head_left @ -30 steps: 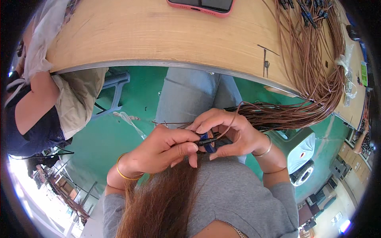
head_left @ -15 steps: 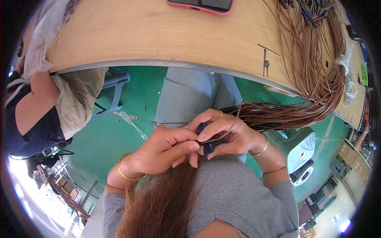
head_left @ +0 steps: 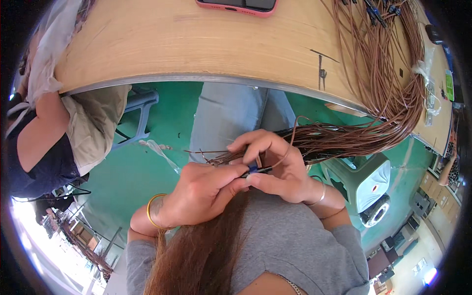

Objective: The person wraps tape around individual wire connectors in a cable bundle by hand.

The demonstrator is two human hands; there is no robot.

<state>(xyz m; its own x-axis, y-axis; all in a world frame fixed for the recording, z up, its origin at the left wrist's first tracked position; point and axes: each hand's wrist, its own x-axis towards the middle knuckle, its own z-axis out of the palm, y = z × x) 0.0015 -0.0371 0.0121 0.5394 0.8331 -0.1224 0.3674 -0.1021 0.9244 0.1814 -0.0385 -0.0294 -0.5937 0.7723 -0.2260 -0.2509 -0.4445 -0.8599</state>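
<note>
Over my lap, my left hand (head_left: 199, 192) is closed, its thumb and forefinger pinching a small dark blue connector (head_left: 252, 168). My right hand (head_left: 284, 173) meets it there, thumb pressed to the connector's other side and fingers curled above it. One brown wire (head_left: 295, 132) loops up beside the right hand's fingers. Behind that hand lies a thick bundle of brown wires (head_left: 344, 141), with some wire ends poking out left of my fingers. Part of the connector is hidden by my fingertips.
The bundle runs right, up onto the wooden table (head_left: 187, 44), where more dark connectors (head_left: 376, 14) lie. A phone in a pink case (head_left: 241, 7) rests at the far edge of view. A green stool (head_left: 366, 179) stands at right. Another person's arm (head_left: 51, 115) is at left.
My hands have turned around the connector, the right fingers lifting and spreading slightly. The wire loop stands higher. My view has shifted a little, so the phone and table sit farther left.
</note>
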